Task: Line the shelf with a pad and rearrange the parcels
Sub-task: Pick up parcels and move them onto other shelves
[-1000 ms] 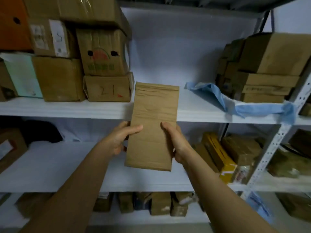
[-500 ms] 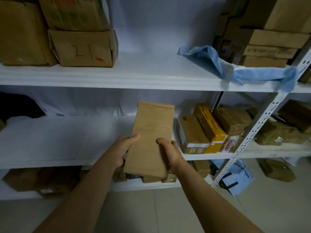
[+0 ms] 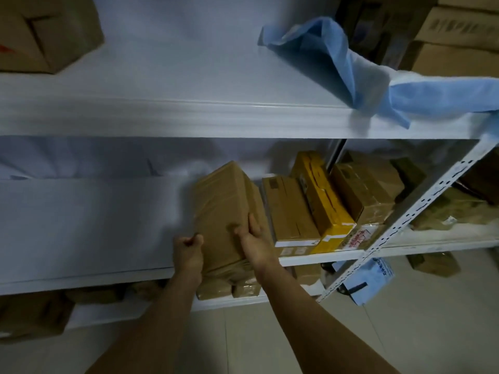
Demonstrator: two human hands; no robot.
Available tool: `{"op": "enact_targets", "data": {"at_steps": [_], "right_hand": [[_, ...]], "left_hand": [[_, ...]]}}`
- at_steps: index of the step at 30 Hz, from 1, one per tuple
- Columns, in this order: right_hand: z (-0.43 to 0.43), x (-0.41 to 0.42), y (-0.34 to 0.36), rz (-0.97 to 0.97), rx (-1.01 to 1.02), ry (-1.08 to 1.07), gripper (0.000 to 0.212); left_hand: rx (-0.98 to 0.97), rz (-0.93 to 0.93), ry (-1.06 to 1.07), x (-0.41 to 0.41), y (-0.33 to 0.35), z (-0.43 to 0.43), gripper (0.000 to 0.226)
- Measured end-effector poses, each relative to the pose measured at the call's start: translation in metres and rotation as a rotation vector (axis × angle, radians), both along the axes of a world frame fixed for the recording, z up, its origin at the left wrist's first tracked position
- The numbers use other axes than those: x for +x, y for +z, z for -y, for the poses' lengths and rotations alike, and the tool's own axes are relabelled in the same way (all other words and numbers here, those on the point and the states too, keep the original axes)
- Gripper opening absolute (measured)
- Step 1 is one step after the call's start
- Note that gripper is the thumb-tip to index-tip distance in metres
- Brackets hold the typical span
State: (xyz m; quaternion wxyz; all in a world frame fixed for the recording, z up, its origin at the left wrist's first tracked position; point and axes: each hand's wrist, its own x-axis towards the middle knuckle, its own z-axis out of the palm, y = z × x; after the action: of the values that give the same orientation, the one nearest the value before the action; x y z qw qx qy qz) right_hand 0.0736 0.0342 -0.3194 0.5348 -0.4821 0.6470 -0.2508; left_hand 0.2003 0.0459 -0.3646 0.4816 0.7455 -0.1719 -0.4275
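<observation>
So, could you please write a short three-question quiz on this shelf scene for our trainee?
1. True or false: the blue cloth lies on the same shelf as the yellow parcel.
2. The right hand grips: A the brown parcel, B the yellow parcel, C the blue cloth.
3. Fill in: the brown parcel sits to the ___ of the yellow parcel.
Key: 1 false; 2 A; 3 left.

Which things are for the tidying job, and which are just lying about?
For the job: brown parcel, right hand gripping it, left hand at its edge, white pad on the shelf, row of parcels beside.
Lying about: blue cloth above, bag on the floor.
</observation>
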Motion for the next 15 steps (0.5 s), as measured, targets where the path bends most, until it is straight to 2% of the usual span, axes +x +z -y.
{"op": "enact_targets", "data": {"at_steps": [2, 4, 7, 10, 12, 14, 15], "right_hand": [[0.016, 0.003, -0.015, -0.058, 0.014, 0.027, 0.071], [0.027, 0.006, -0.033, -0.063, 0.020, 0.037, 0.067], [0.039, 0.012, -0.039, 0.014, -0.021, 0.080, 0.048], [0.048, 0.014, -0.042, 0.054, 0.045, -0.037, 0.033], [0.047, 0.008, -0.047, -0.105, 0.052, -0.189, 0.031], [0.043, -0.007, -0.054, -0.284, 0.108, -0.359, 0.046], [0.042, -0.014, -0.058, -0.274, 0.164, -0.444, 0.058]], "left_hand": [[0.045, 0.084, -0.020, -0.008, -0.014, 0.019, 0.026], [0.066, 0.061, -0.060, -0.009, -0.028, 0.035, 0.036], [0.039, -0.133, -0.112, 0.001, -0.044, 0.051, 0.063], [-0.029, -0.402, -0.200, 0.007, -0.048, 0.056, 0.081], [-0.062, -0.431, -0.285, 0.002, -0.035, 0.053, 0.067], [-0.073, -0.425, -0.279, -0.004, -0.035, 0.055, 0.040], [-0.071, -0.421, -0.237, -0.008, -0.036, 0.056, 0.036]]}}
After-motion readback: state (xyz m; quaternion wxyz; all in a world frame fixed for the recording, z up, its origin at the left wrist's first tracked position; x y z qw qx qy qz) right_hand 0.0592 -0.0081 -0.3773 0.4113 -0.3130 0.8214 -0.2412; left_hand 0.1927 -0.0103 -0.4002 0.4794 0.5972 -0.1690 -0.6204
